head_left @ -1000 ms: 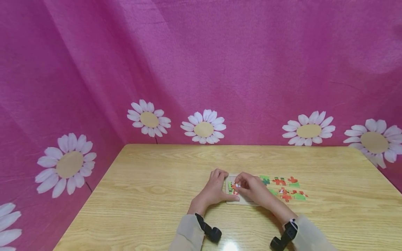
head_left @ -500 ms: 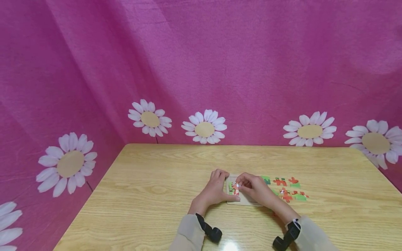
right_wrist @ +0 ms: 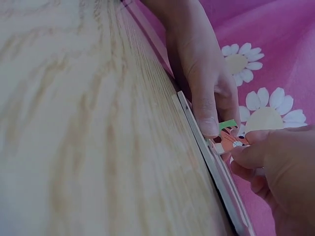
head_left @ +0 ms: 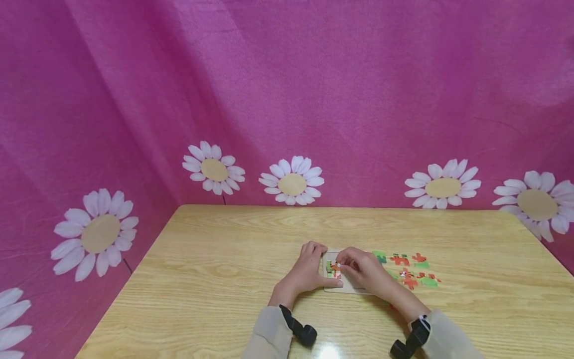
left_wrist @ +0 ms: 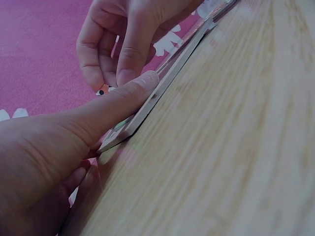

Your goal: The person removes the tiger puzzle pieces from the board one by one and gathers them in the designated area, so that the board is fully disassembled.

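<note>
A small pale puzzle board [head_left: 347, 290] lies on the table, with green and orange pieces at its left end. My left hand [head_left: 302, 273] grips that end, the thumb [left_wrist: 125, 98] along the near rim and the fingers at the far left corner. Between thumb and fingertips my right hand [head_left: 364, 269] pinches an orange puzzle piece [right_wrist: 230, 140] printed with part of an animal face and a green strip. The piece is held tilted over the board's left part, right beside the left thumb. My right hand hides much of the board's middle and right side.
Several loose puzzle pieces [head_left: 409, 279], orange and green, lie on the wooden table [head_left: 215, 279] just right of the board. One more orange bit shows under the right forearm. A pink curtain [head_left: 358, 99] with white daisies hangs behind the table and along its left.
The orange piece in my right fingers has turned and shifted slightly over the board's left part. My left hand has kept its hold on the board.
</note>
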Demonstrator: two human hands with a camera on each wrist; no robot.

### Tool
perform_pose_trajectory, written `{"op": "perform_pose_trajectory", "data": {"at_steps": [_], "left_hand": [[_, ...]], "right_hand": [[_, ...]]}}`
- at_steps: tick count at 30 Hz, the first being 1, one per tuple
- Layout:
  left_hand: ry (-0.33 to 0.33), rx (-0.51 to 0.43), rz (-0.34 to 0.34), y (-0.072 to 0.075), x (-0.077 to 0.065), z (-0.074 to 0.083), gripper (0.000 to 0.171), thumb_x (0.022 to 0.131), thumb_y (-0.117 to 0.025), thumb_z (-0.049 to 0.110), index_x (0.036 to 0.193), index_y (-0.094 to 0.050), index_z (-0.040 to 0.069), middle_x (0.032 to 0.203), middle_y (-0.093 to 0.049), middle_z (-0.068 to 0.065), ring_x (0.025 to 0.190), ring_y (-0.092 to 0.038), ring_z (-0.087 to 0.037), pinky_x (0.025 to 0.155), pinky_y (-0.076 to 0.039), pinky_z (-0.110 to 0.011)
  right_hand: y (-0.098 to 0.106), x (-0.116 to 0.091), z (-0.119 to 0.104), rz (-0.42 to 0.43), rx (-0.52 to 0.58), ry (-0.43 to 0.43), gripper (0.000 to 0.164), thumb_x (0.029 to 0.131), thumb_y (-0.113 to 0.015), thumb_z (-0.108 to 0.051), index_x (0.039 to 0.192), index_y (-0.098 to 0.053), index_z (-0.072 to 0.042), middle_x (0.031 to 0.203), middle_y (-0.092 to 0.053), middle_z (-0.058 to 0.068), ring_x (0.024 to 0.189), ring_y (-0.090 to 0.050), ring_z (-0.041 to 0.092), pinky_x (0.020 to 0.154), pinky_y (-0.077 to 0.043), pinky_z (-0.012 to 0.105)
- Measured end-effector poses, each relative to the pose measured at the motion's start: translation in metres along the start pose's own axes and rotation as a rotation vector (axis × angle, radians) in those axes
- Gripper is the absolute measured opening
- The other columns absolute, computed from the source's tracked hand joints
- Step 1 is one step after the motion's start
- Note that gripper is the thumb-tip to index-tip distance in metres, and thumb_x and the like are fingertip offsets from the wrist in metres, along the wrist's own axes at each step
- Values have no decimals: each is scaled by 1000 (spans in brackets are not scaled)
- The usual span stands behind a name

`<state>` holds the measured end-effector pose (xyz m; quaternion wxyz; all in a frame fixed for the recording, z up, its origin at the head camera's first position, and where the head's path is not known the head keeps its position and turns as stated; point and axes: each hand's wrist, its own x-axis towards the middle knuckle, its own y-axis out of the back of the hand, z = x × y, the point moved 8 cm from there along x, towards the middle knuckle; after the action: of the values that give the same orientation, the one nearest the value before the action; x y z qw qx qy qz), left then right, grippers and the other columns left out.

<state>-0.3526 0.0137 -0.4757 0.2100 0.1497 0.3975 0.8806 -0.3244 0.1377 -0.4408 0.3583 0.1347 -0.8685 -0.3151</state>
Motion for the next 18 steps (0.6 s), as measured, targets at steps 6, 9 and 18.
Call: {"op": "perform_pose_trajectory", "data": {"at_steps": [6,9,18], "left_hand": [[-4,11,0,1,0,1,86,74,-84,49,136,-47,2,126,-41,-3,120,-36,-18,103,-41,-30],[-5,12,1,1,0,2,85,74,-84,48,136,-47,2,126,-41,-3,120,-36,-18,103,-41,-30],[-1,0,11,1,-1,1,87,73,-84,49,137,-47,2,127,-41,-3,122,-36,-18,104,-40,-31]], "right_hand": [[2,1,-8,25,-39,78,25,81,-68,16,95,-64,-5,82,-63,-2,68,-52,3,56,-48,22],[2,1,-8,29,-46,72,24,81,-67,16,95,-65,-4,82,-64,-1,69,-53,3,56,-49,22],[5,-3,2,-5,31,-95,18,86,-69,8,97,-66,-6,84,-66,-3,73,-60,7,62,-53,24]]}}
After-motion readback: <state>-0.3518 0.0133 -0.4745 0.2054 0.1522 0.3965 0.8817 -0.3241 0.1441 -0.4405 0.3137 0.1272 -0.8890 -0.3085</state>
